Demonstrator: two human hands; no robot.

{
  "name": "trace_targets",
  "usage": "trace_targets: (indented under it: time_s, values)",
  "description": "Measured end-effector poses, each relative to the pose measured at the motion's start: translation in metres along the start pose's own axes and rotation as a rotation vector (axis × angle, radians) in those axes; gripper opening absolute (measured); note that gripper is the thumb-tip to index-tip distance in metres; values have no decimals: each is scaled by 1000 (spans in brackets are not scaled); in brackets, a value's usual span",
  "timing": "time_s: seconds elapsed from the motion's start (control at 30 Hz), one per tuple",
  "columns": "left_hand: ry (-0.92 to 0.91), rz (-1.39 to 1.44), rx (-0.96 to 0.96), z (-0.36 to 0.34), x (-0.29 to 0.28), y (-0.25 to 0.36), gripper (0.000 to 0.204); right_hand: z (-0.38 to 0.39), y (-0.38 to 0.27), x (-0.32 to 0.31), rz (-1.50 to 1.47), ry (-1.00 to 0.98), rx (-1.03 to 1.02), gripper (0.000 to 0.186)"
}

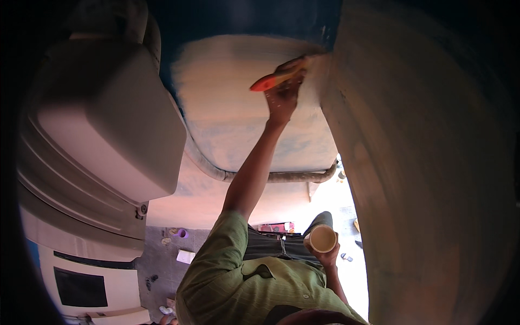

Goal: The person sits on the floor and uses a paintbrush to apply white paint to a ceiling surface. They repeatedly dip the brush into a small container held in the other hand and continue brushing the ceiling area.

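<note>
My left hand [284, 102] is raised high, its fingers closed on a paintbrush [264, 83] with an orange-red handle. The brush lies across the hand and its far end points right, toward the corner of the wall; motion blur hides the bristles. Behind it, pale paint [214, 89] covers a rounded patch of wall, bordered above by dark blue [244, 16]. Low at my right side, my right hand [329, 258] grips a pale cup [310, 238] from beneath and the side. A cream-coloured content, like paint, shows inside the cup.
A bulky white casing [124, 119] juts out at left. Below the painted patch runs a curved pipe [292, 177]. A large pale surface [422, 162] rises close on the right. Far below, a purple container [182, 233] and a white block [186, 256] lie on the grey floor [162, 271].
</note>
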State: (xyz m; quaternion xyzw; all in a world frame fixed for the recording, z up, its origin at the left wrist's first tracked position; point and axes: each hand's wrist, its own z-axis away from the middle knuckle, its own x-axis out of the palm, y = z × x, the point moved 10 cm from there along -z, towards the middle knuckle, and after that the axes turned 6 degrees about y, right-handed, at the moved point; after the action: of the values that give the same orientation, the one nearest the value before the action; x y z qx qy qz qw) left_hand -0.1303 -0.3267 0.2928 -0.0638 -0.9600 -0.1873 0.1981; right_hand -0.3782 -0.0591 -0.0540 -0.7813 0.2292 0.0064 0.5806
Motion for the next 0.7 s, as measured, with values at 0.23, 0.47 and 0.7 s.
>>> trace_targets:
  time_s: [0.23,0.47,0.7]
  values:
    - [7,-247,222,-19,-23,2,34,-2,-4,-6,-20,0,23,69]
    - [196,-592,419,-55,-154,66,23,-8,-2,-6,73,-1,-15,71]
    - [252,-1098,797,-44,-145,134,22,-6,9,-1,15,-30,-16,74]
